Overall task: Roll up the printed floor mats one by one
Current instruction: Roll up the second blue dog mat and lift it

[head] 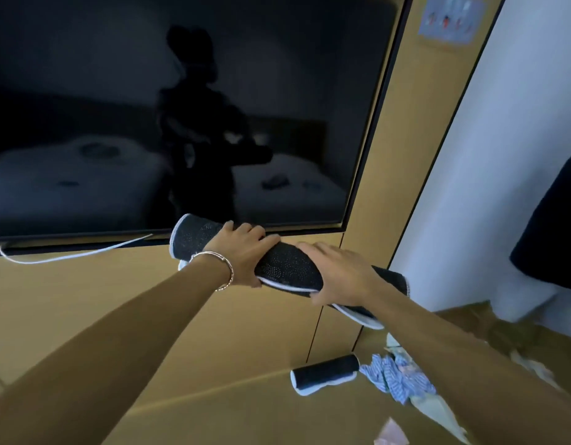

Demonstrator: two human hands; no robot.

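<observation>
Head view showed a large dark television point(181, 107) on a tan panelled wall point(390, 155) above a tan surface point(245, 412). The left hand point(242, 252) and right hand point(338, 271) each gripped a dark speckled, white-edged rolled mat point(287, 264) before the screen; a second rolled mat point(326, 370) lay below beside striped cloth point(396, 377).

Nothing here can be read. The only printed-looking thing is a pale sheet point(451, 19) stuck high on the wooden wall panel point(390, 155), right of the dark television screen point(181, 107). Its marks are small coloured blurs, too soft to tell letters or numbers.
</observation>
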